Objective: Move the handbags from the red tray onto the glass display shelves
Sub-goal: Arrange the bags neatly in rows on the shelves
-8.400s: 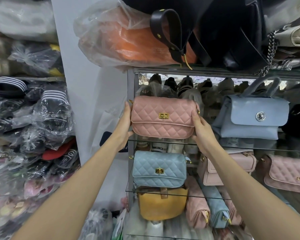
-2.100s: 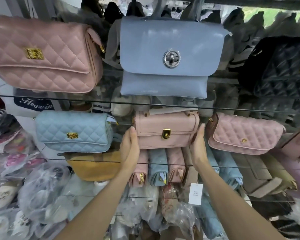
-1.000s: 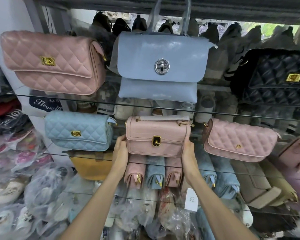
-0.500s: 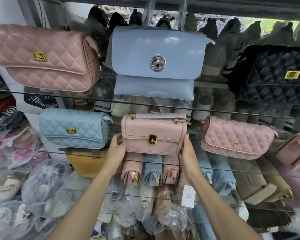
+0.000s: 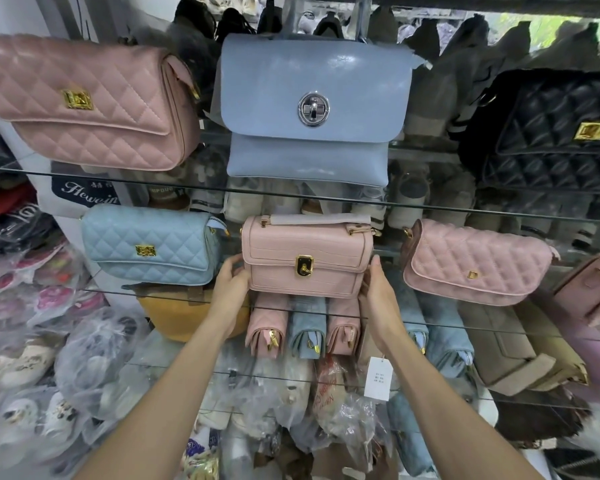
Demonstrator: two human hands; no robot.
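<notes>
A pink croc-textured handbag (image 5: 307, 258) with a gold clasp stands upright on the middle glass shelf (image 5: 174, 296), between a light blue quilted bag (image 5: 149, 244) and a pink quilted bag (image 5: 475, 261). My left hand (image 5: 231, 282) grips its lower left side, thumb in front and fingers behind. My right hand (image 5: 376, 289) holds its right side the same way, with the thumb pointing up along the edge. The red tray is out of view.
On the upper glass shelf (image 5: 187, 187) stand a pink quilted bag (image 5: 84, 102), a large blue bag (image 5: 312, 109) and a black quilted bag (image 5: 555, 133). Several wallets (image 5: 305, 327) and a yellow bag (image 5: 181, 317) lie below. Bagged shoes (image 5: 32, 341) pile up at the left.
Both hands have stayed at the sides of the pink croc handbag, which remains on the middle shelf. Only my view has shifted slightly.
</notes>
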